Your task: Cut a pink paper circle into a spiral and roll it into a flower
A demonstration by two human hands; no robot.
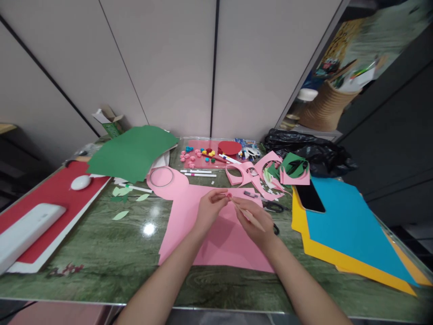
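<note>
A small, rounded pink-and-red piece [229, 196], perhaps rolled paper though too tiny to be sure, sits between the hands, above a flat, matte pink paper sheet [219, 248] on the glossy, green-streaked surface [135, 237]. The left hand [211, 207] pinches it with thumb and fingertips; the right hand [254, 223], fingers curled, grips a narrow, pale, straight strip [251, 216] whose tip reaches the piece.

Open tabletop [135, 243] leftward, scissors [274, 206] near the right fingers [251, 205]
</note>
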